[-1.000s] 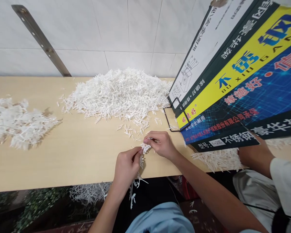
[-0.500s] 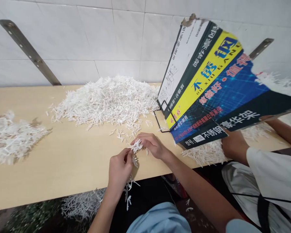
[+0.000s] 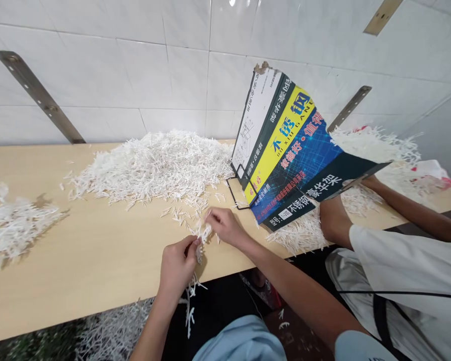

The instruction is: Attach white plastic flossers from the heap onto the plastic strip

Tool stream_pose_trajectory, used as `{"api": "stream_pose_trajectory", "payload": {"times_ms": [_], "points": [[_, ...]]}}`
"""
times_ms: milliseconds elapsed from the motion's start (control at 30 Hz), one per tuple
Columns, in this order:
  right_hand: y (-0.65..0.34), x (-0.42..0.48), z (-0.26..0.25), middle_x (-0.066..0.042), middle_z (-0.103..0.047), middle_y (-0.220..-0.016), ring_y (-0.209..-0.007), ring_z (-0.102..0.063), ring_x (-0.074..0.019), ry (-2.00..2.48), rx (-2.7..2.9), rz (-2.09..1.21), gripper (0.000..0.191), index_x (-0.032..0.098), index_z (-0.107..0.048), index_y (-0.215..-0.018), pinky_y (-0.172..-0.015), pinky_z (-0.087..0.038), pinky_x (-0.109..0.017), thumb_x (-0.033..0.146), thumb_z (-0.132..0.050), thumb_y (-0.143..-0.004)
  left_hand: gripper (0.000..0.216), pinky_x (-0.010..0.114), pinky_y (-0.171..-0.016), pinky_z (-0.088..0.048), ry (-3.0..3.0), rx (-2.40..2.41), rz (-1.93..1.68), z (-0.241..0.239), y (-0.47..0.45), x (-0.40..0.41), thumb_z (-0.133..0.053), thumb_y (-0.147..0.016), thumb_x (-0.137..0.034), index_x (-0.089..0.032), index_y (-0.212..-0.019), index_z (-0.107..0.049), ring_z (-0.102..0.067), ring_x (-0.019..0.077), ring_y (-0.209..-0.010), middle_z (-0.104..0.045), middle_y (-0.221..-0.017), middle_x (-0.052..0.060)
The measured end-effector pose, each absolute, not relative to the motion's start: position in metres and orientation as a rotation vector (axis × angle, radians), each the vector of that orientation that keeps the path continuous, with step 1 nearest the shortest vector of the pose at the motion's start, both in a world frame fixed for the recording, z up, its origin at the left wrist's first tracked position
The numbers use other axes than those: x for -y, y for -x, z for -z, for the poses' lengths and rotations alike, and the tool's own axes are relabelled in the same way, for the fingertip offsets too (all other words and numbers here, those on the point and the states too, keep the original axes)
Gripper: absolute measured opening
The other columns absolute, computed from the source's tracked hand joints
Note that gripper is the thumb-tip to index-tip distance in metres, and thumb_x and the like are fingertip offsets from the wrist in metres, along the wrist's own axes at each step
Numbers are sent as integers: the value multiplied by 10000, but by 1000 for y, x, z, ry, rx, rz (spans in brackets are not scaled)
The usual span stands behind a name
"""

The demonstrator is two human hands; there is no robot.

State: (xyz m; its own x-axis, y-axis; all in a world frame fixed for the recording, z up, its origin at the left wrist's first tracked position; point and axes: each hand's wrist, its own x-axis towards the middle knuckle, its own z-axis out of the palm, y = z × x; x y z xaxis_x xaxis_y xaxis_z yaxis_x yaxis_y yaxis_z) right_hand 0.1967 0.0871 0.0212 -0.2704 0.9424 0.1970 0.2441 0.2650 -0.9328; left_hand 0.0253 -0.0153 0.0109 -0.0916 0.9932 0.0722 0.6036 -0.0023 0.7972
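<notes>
My left hand (image 3: 178, 263) is closed in a pinch on a small branched white plastic piece (image 3: 204, 233) near the table's front edge. Thin white prongs stick out from it between my two hands. My right hand (image 3: 226, 226) has its fingertips closed at the upper end of the same piece. Exactly what sits under those fingertips is hidden. Just beyond my hands lie loose short white sticks (image 3: 180, 215), and behind them rises a large pile of such sticks (image 3: 154, 168). More branched white strands (image 3: 190, 306) hang below my left hand over my lap.
A printed cardboard sheet (image 3: 281, 145) stands at the right, in a black wire stand (image 3: 231, 193). Another white heap (image 3: 17, 228) lies at the left. Beyond the cardboard, a co-worker's arm (image 3: 336, 220) reaches among white pieces. White strands (image 3: 115, 328) are below the table edge.
My right hand's fingers have drawn together at the upper end of the white piece, where they were curled over a prong cluster. The view has turned somewhat to the right.
</notes>
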Motion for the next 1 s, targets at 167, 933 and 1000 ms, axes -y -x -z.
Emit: {"api": "stream_pose_trajectory", "payload": {"times_ms": [167,933,1000], "points": [[-196,-96,-9,54,-363,-567,-500,-321,-114,1136,1446,-1098,408,225,-448,-651,-486,-274,-252,471,-486,-975,348,271,-614,-410,-1726,-1757,-924,-9,-27,22,-482,-964,-370,-196,-937,-782,-641,188,-579,-724,-650,37],[-203,-96,1,9,-532,-596,-533,-470,-136,1165,1414,-940,387,198,-646,-739,-508,-354,-262,484,-559,-985,276,272,-615,-324,-1798,-1784,-752,-10,-34,18,-487,-932,-220,-224,-788,-721,-642,199,-614,-702,-653,46],[-201,-98,0,2,-548,-639,-569,-496,-144,1158,1440,-937,379,199,-651,-786,-534,-390,-265,490,-540,-1002,277,270,-605,-324,-1788,-1779,-788,-9,-34,22,-484,-940,-230,-220,-771,-703,-634,191,-596,-690,-641,41]]}}
